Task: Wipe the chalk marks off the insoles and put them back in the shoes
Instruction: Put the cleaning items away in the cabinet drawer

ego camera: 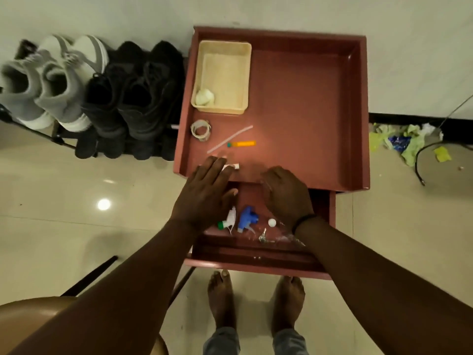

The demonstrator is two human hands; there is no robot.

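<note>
Two pairs of shoes stand on a low rack at the left: grey-and-white sneakers and black sneakers. No insole shows. A pale crumpled cloth lies in a cream basket on the reddish-brown table top. My left hand lies flat, fingers spread, across the table's front edge, its fingertips beside a small white piece of chalk. My right hand hovers over the open drawer with its fingers curled downward; what it holds, if anything, is hidden.
The drawer holds a white-and-green spray head, a blue spray head, a small white ball and keys. A tape roll, an orange pen and a clear straw lie on the table. Litter lies at the right.
</note>
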